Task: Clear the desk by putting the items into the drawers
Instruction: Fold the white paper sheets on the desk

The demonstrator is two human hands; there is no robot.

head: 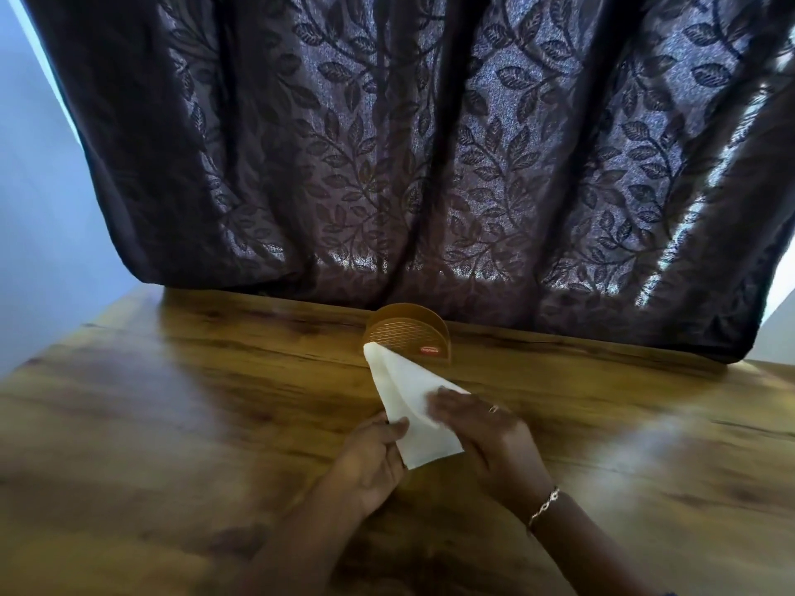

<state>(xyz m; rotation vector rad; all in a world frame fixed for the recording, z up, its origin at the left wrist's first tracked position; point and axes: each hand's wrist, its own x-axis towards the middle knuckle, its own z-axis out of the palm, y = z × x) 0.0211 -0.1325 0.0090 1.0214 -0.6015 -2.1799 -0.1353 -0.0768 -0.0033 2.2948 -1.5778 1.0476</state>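
The left hand (374, 458) pinches the near left edge of a folded white napkin (408, 397), with the thumb lying on top and the fingers curled beneath it. The right hand (486, 436) comes in from the other side, back upward, its fingers stretched over the napkin's right edge and touching it. They are blurred and the thumb is hidden, so I cannot tell whether this hand grips the napkin or only rests on it. There is a ring (493, 408) on one of its fingers and a thin chain bracelet (544, 505) at the wrist.

The napkin sits between the two hands, its near corner low by the left palm. It narrows to a far tip that points away from the person. That tip overlaps the front of a brown, half-round perforated napkin holder (408, 333), which stands upright on the wooden worktop (172, 402) just beyond the hands; whether they touch I cannot tell. Behind the holder a dark curtain (387, 144) with a leaf pattern hangs down to the worktop's far edge.
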